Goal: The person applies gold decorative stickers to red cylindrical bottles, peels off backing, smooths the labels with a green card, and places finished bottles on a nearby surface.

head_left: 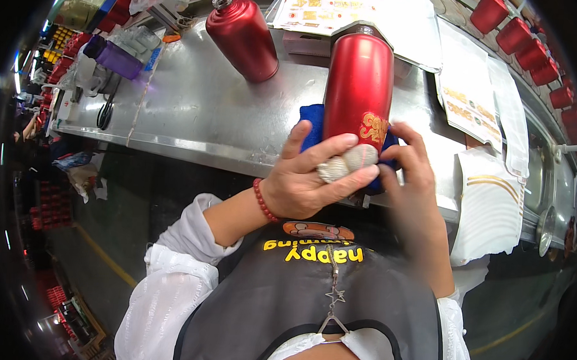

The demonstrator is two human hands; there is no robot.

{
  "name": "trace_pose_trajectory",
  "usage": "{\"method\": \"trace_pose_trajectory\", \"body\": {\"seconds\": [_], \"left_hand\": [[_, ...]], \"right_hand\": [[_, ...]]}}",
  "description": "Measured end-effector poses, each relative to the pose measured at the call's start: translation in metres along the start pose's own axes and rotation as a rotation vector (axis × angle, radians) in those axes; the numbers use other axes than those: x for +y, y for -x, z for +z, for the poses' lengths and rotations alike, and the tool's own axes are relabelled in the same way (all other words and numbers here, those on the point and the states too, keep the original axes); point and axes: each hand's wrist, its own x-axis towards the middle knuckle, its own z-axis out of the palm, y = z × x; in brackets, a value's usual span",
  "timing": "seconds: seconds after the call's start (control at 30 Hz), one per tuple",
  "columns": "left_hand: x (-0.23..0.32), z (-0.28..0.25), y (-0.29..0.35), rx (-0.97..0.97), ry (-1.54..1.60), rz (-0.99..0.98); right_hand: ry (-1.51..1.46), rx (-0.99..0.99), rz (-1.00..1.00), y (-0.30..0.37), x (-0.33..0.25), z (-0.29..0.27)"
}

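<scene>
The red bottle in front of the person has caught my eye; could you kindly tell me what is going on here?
A person is working at the base end of a red metallic bottle, its neck pointing away from them. The left hand holds a pale wad there, while the right hand is beside the gold lettering; whether it presses is unclear. Blue cloth shows around the bottle. A second red bottle stands on the metal workbench.
</scene>
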Motion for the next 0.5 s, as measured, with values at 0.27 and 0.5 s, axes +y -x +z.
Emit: {"method": "trace_pose_trajectory", "body": {"seconds": [0.27,0.5], "left_hand": [[-0.004,0.007,-0.006,0.06,0.279,-0.332],[-0.015,0.021,0.009,0.052,0.302,-0.377]], "right_hand": [[-0.436,0.219,0.302,-0.005,-0.035,-0.002],[-0.363,0.145,0.341,-0.011,-0.041,0.012]]}}
